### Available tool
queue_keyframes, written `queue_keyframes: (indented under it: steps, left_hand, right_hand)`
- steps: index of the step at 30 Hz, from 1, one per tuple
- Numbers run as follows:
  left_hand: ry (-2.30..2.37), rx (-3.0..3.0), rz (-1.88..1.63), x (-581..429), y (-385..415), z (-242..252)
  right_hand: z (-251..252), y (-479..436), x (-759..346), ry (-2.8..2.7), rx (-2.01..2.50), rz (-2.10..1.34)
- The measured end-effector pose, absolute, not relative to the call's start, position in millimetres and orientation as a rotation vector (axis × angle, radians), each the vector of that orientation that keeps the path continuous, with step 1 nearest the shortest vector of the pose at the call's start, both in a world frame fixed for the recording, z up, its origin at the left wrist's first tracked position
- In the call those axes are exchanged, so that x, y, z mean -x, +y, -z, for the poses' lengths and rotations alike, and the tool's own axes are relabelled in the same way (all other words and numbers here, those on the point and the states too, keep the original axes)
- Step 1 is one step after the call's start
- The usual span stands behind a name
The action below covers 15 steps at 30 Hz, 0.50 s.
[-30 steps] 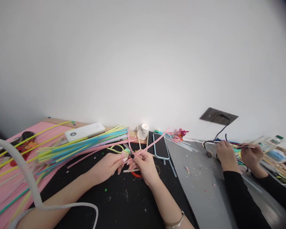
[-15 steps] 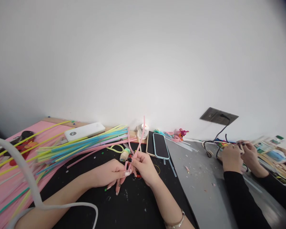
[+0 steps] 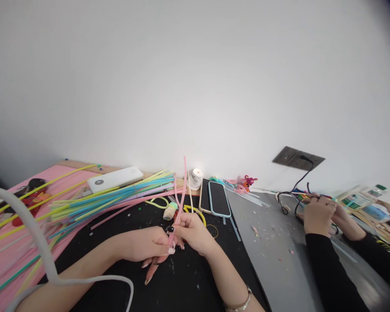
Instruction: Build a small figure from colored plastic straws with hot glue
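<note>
While both hands meet over the black desk point(image 3: 188, 286), the left hand point(image 3: 146, 245) and right hand point(image 3: 191, 232) are pinched closed on thin pink straws point(image 3: 181, 190), which rise upright from between the fingers, the left gripping lower than the right. Just beyond the hands lie a loose bundle of coloured straws point(image 3: 117, 197), a white power bank point(image 3: 115, 178), a lit candle point(image 3: 196, 177) and a phone point(image 3: 219, 198). At the far right, a co-worker's hands point(image 3: 318, 214) in black sleeves work close together.
</note>
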State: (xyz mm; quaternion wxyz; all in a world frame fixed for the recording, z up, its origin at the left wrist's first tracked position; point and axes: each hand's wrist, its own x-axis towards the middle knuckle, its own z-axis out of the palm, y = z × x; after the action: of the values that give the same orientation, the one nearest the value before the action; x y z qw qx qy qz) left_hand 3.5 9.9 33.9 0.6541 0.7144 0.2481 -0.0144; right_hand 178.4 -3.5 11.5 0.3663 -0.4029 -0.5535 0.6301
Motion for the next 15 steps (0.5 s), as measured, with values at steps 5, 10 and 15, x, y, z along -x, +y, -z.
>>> queue_keyframes:
  steps: [5, 10, 15]
  left_hand:
    - [0.547, -1.73, 0.036, -5, 5, -36]
    - [0.703, -1.741, -0.191, -8, 8, -24]
    - [0.837, -2.103, -0.512, -5, 15, -21]
  right_hand:
    - [-12, -4, -180, -1.449, 1.042, -1.672]
    - [-16, -1, -182, -1.292, 1.062, -1.487]
    - [-18, 0, -184, -1.09, 1.027, -1.365]
